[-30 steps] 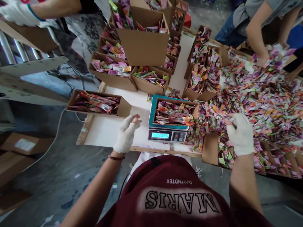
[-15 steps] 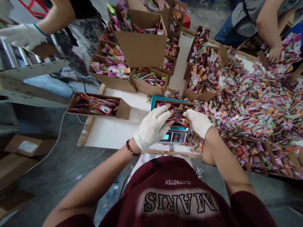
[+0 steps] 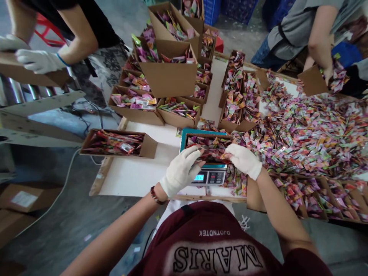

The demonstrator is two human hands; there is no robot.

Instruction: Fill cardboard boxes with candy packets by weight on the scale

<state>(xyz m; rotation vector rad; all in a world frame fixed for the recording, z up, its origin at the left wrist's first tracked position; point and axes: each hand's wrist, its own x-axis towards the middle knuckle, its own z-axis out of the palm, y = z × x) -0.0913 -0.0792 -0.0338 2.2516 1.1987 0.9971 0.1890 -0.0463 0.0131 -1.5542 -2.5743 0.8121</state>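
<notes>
An open cardboard box full of small shiny packets sits on a digital scale with a teal platform and a lit display. My left hand, in a white glove with bare fingertips, reaches over the box's near left edge. Its fingers are apart, their tips touching the packets or the rim. At the box's right end is my right hand, gloved alike. Its fingers are bent in close to the thumb over the packets; what lies between them is not clear.
Left on the white table stands another filled box. Filled cartons are stacked behind the scale. Loose packets heap up on the right, with a row of filled boxes before them. Two co-workers handle cardboard at the far corners.
The view has tilted up, so the table sits lower in the picture. My hands remain at the box with small finger shifts. The far-right co-worker's carton has turned into fuller view.
</notes>
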